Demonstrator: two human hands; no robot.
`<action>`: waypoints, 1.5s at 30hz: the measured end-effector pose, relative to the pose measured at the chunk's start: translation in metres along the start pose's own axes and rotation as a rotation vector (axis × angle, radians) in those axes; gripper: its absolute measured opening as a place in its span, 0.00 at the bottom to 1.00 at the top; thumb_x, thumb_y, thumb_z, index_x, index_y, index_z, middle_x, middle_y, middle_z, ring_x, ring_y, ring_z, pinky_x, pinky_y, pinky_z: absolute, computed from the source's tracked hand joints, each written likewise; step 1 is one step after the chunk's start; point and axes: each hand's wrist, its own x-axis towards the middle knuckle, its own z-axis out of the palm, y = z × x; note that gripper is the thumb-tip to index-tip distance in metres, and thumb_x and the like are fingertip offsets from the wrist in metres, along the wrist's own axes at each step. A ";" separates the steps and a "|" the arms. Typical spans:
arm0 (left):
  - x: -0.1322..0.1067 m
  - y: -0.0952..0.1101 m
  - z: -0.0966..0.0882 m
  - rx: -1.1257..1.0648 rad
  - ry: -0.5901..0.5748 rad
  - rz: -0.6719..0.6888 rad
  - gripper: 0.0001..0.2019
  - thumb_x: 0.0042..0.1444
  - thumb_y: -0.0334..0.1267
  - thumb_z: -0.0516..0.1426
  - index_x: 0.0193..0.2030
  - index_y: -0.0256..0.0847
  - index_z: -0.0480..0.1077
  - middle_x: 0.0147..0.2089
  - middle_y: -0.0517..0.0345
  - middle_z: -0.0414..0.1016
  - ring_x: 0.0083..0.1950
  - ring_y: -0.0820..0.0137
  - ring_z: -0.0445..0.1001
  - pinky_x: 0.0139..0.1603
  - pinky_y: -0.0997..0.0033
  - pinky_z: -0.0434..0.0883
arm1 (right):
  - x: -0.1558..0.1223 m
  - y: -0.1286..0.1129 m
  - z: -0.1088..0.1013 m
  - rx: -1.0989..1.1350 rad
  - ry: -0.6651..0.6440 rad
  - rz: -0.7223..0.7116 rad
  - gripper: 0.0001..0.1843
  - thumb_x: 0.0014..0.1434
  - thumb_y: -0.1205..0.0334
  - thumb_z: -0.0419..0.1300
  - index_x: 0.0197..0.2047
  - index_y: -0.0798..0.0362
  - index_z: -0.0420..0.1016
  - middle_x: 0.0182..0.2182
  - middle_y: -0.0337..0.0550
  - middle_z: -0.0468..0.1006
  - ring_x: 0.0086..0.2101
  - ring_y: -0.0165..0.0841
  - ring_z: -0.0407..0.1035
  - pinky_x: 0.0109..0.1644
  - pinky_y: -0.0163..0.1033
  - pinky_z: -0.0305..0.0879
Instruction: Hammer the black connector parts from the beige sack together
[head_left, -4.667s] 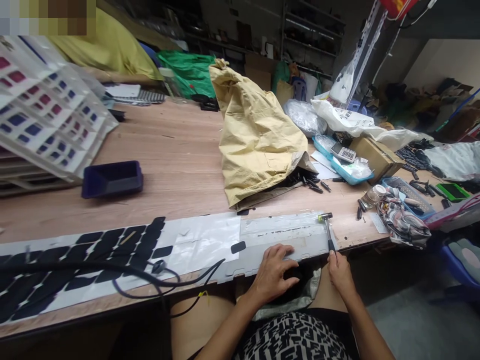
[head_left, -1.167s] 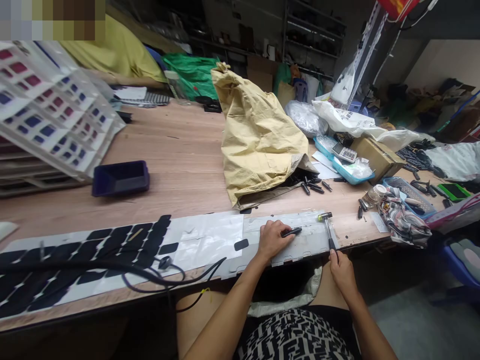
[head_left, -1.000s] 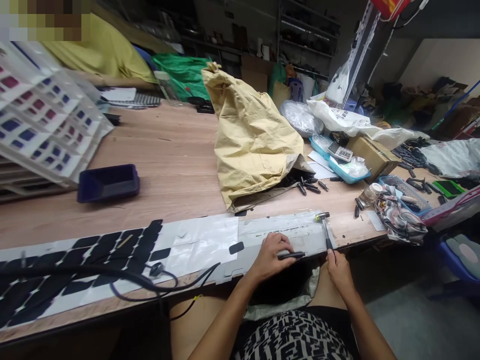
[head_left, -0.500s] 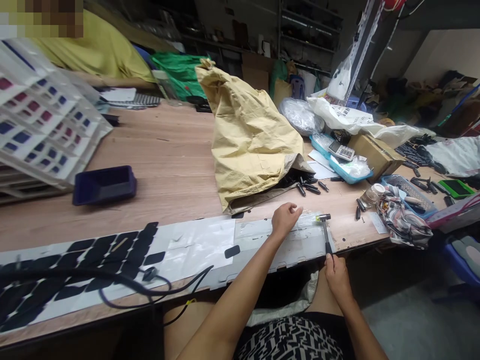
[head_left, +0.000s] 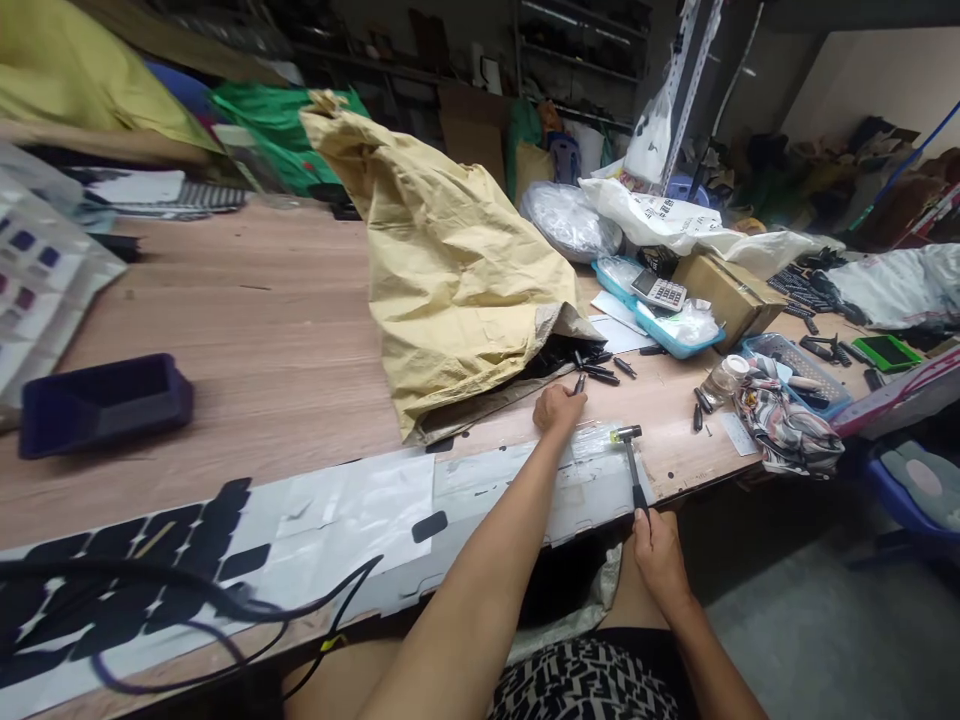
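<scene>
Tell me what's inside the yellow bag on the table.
Black parts show at the open mouth of the yellow bag, with more lying just outside, near the left hand. Further in, the bag covers any contents, so those cannot be seen.

This is a workshop: a hammer [head_left: 633,472], loose black parts [head_left: 603,375] and a yellow sack [head_left: 465,290] at a workbench [head_left: 262,320], shelves [head_left: 581,63] behind.

sack [head_left: 465,290] standing mid worktop [head_left: 262,300], parts [head_left: 602,374] lying at its front R | tub [head_left: 105,400] sitting far L | sheet [head_left: 352,490] w/ pads [head_left: 199,540] lying front L | L grip [head_left: 559,409] sitting just before parts | R grip [head_left: 660,556] holding hammer [head_left: 634,472] over front edge | calc [head_left: 661,291] resting on tray [head_left: 696,349], R of sack
</scene>
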 end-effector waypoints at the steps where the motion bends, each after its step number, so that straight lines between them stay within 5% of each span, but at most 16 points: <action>1: -0.007 -0.007 -0.006 -0.016 -0.016 0.036 0.07 0.46 0.43 0.63 0.33 0.45 0.76 0.42 0.52 0.81 0.47 0.58 0.76 0.45 0.62 0.68 | 0.000 0.000 0.000 -0.002 0.002 0.003 0.33 0.71 0.41 0.37 0.31 0.51 0.72 0.28 0.49 0.74 0.33 0.39 0.69 0.39 0.39 0.63; 5: -0.041 -0.049 -0.038 -0.088 -0.095 0.267 0.09 0.48 0.43 0.61 0.35 0.44 0.76 0.35 0.60 0.79 0.38 0.66 0.75 0.40 0.69 0.67 | -0.001 0.002 0.001 -0.004 0.001 0.010 0.33 0.71 0.40 0.37 0.31 0.51 0.71 0.26 0.48 0.72 0.33 0.38 0.69 0.39 0.39 0.64; 8: -0.066 -0.085 -0.061 -0.025 -0.114 0.429 0.08 0.49 0.42 0.62 0.35 0.44 0.76 0.33 0.59 0.79 0.41 0.63 0.73 0.41 0.67 0.67 | 0.000 0.002 0.000 0.048 -0.013 0.010 0.33 0.69 0.37 0.38 0.31 0.51 0.71 0.25 0.46 0.72 0.32 0.39 0.70 0.38 0.39 0.65; 13: -0.086 -0.118 -0.073 0.090 -0.093 0.602 0.09 0.52 0.41 0.62 0.39 0.45 0.78 0.39 0.57 0.79 0.46 0.61 0.70 0.50 0.61 0.66 | 0.002 -0.004 -0.009 0.277 -0.139 0.059 0.28 0.68 0.39 0.44 0.30 0.50 0.68 0.21 0.40 0.70 0.25 0.34 0.67 0.32 0.37 0.65; 18: -0.086 -0.117 -0.070 0.132 -0.102 0.600 0.09 0.55 0.42 0.61 0.41 0.48 0.79 0.38 0.58 0.78 0.46 0.61 0.69 0.51 0.60 0.65 | -0.002 -0.015 -0.016 0.276 -0.108 0.000 0.24 0.66 0.42 0.48 0.26 0.50 0.65 0.21 0.38 0.68 0.25 0.32 0.64 0.31 0.35 0.62; 26: -0.085 -0.117 -0.069 0.134 -0.107 0.591 0.08 0.54 0.42 0.62 0.41 0.49 0.79 0.40 0.58 0.78 0.48 0.60 0.69 0.51 0.60 0.65 | -0.018 -0.044 -0.017 0.252 -0.211 -0.088 0.20 0.69 0.48 0.48 0.34 0.51 0.69 0.23 0.38 0.72 0.25 0.32 0.65 0.31 0.34 0.60; 45: -0.088 -0.111 -0.072 0.108 -0.098 0.557 0.06 0.52 0.39 0.63 0.38 0.48 0.78 0.38 0.60 0.78 0.47 0.61 0.69 0.50 0.61 0.64 | -0.024 -0.055 -0.010 0.096 -0.260 -0.115 0.20 0.69 0.48 0.46 0.33 0.50 0.69 0.21 0.38 0.71 0.22 0.32 0.65 0.29 0.35 0.55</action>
